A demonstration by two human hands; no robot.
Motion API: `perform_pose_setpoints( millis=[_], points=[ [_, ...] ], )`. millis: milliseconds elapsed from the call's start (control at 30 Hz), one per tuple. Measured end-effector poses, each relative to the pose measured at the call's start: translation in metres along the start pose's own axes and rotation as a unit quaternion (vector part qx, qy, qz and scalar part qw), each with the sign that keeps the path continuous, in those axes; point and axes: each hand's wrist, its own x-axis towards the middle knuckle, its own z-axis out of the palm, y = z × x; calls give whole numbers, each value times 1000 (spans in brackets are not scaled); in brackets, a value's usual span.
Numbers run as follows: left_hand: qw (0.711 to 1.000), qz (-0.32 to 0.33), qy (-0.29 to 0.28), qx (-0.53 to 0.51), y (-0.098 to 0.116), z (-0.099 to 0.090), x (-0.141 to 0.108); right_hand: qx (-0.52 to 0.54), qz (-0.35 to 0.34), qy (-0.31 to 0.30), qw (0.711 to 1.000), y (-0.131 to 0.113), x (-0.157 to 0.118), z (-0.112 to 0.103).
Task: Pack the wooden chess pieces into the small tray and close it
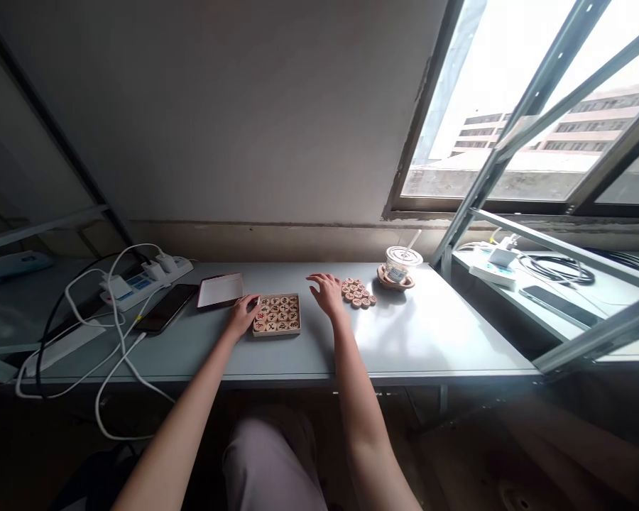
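Note:
A shallow box (277,333) filled with rows of round wooden pieces (282,316) marked with characters lies on the table before me. At its left edge rests my left hand (241,316), fingers touching the rim, thumb slightly apart. My right hand (328,294) hovers to the right of the box, fingers spread and nothing visible in them. Just right of that hand, more round pieces (358,292) lie together in a flat cluster on the table. The red-edged box lid (220,291) sits behind and left of my left hand.
A lidded plastic cup (402,262) with a straw stands in a brown holder (395,282) at the back right. On the left are a phone (167,309), a power strip (143,285) and looping white cables. Metal frame posts rise at both table ends.

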Motion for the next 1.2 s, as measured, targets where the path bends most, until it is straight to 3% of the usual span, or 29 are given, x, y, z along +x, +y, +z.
perform_pose_setpoints(
  millis=[167,300,533,700,900,1000,1200],
  points=[
    [1000,21,7,2,1,-1,1,86,-203,-122,968,-65,-7,15],
    [1000,16,9,-2,0,-1,3,74,-202,-131,968,-87,-14,29],
    [1000,14,11,-11,-4,1,4,64,-212,-142,965,-85,-9,22],
    [1000,4,12,-14,-2,1,2,71,-156,-99,980,-46,-9,-4],
    [1000,-8,5,-12,0,-1,1,-89,-6,-32,995,38,-28,-20],
    [1000,-12,-5,-17,0,-1,1,-133,-8,-28,991,58,-33,-18],
    [1000,-11,7,-10,0,-1,0,-163,-42,-53,984,70,-32,-12]
  ],
)
